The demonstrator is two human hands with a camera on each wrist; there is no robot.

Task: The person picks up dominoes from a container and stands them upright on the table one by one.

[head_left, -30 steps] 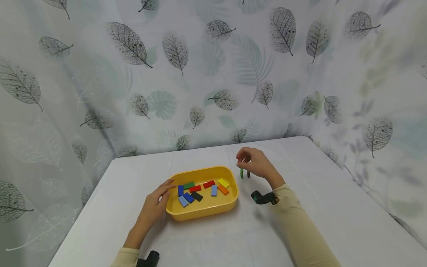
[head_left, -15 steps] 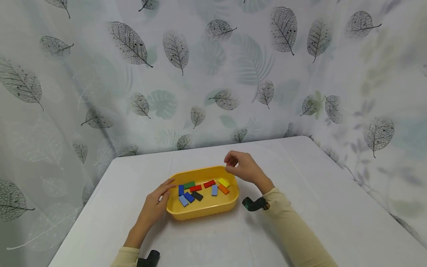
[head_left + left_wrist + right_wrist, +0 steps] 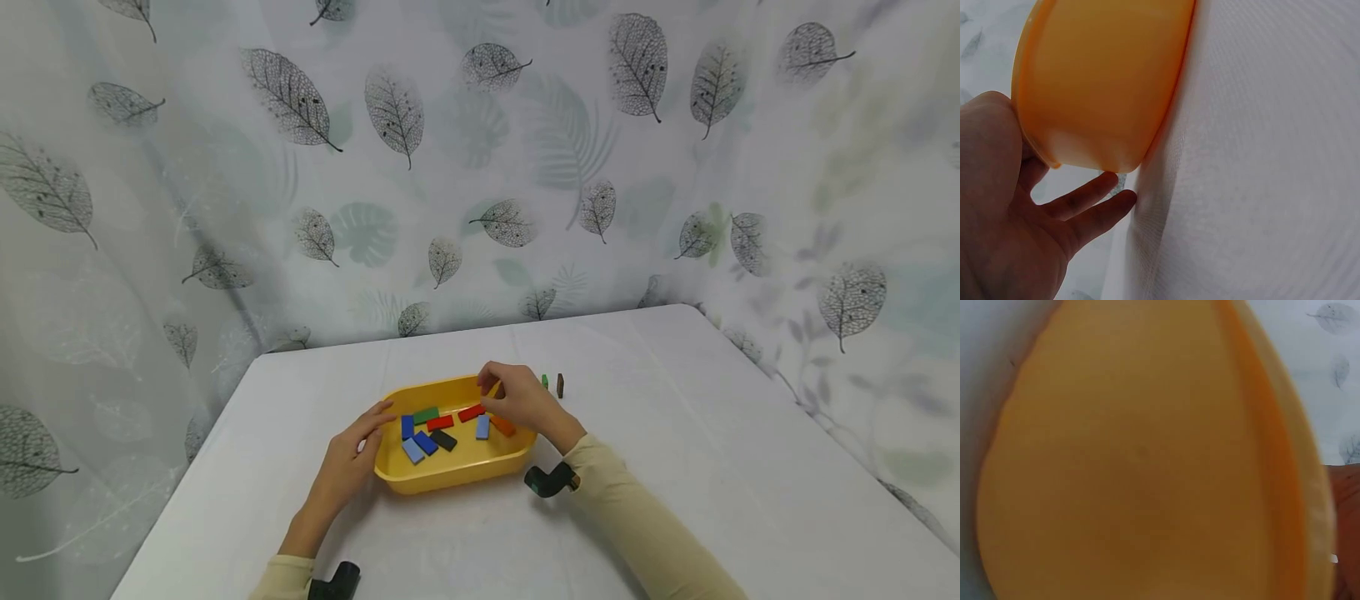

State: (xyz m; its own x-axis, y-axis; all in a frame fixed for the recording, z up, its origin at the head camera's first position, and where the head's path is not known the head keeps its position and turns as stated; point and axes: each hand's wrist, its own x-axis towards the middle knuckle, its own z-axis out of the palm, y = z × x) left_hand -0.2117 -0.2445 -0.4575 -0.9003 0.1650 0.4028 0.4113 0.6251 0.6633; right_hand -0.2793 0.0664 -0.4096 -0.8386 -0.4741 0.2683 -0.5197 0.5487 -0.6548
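Leaf-printed cloth (image 3: pixel 480 167) covers the walls behind and beside a white surface (image 3: pixel 637 375). Two pale sleeves (image 3: pixel 652 525) reach in from the near edge, the left arm slanting up and inward, the right arm stretching up toward the left.

Between them sits a yellow tray (image 3: pixel 465 475), flat on the surface. At its left end is the left hand (image 3: pixel 350 443), opened wide with fingers spread and fairly straight, touching the tray's end; the left wrist view shows two fingertips near its lower edge. Over the tray's right end hangs the right hand (image 3: pixel 517 397), palm down, with fingers bent and thumb close to them; whether they hold anything cannot be told. A dark camera (image 3: pixel 550 481) is strapped at each wrist.

Smallest are the blocks. Lying flat in the tray are a green block (image 3: pixel 426 415), two red blocks (image 3: pixel 440 423), two dark blue blocks (image 3: pixel 425 442), two light blue blocks (image 3: pixel 412 451), a black block (image 3: pixel 443 440) and an orange block (image 3: pixel 502 426), partly covered by the right hand. Just right of the tray, a second green block (image 3: pixel 545 382) and a brown block (image 3: pixel 560 386) stand upright, apart from each other.
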